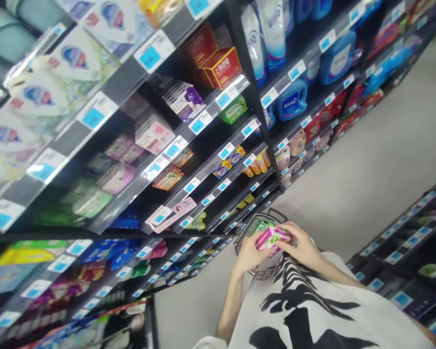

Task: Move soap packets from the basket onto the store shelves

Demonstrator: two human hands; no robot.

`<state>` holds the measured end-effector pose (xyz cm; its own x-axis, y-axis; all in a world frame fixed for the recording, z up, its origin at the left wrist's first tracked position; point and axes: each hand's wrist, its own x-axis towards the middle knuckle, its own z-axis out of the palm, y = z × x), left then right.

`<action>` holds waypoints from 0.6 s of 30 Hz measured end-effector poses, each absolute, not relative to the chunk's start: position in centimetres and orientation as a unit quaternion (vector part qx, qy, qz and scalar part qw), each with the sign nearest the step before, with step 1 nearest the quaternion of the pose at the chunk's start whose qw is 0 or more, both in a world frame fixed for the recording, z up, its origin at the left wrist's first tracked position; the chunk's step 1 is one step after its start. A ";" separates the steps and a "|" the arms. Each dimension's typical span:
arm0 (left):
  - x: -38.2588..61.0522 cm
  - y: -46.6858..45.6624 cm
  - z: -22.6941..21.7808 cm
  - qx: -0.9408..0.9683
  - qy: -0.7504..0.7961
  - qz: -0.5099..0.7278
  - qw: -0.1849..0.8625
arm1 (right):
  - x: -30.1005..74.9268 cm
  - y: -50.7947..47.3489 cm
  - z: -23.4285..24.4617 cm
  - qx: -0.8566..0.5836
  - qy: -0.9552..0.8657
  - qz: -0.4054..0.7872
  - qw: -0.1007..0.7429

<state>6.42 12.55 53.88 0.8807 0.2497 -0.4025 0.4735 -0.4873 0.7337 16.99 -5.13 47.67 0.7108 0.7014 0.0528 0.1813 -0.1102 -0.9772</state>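
Note:
My left hand and my right hand hold a small magenta, white and green box between them, at the lower middle of the view. It looks like a packet of soap, but its print is too small to read. Fingers of both hands are closed around its sides. Just beyond lies a green packet, partly hidden by the box; whether it is held too I cannot tell. Under the hands is a dark shopping basket with a grey handle, largely covered by my hands and white shirt.
A tall shelf unit on the left carries boxed soaps, including white-and-purple boxes and red boxes. Blue bottles stand farther along. Grey floor runs down the aisle. Another shelf borders the right side.

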 end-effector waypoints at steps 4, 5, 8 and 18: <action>8.2 15.2 54.3 0.828 0.256 -0.026 0.499 | 18.0 -4.6 47.8 -0.678 -0.295 0.194 0.645; 8.9 16.2 54.4 0.821 0.266 0.007 0.505 | 18.3 -4.6 47.6 -0.673 -0.294 0.188 0.652; 11.7 19.8 55.6 0.803 0.287 0.135 0.505 | 19.1 -4.8 46.8 -0.677 -0.296 0.180 0.650; 22.7 32.6 65.4 0.931 0.204 0.304 0.006 | 21.2 -6.6 46.3 -0.708 -0.323 0.174 0.603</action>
<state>22.65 32.63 65.37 0.7324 0.3835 0.5626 0.3760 -0.9167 0.1354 21.24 -6.62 46.34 0.7307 0.6675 0.1431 0.2475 -0.0636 -0.9668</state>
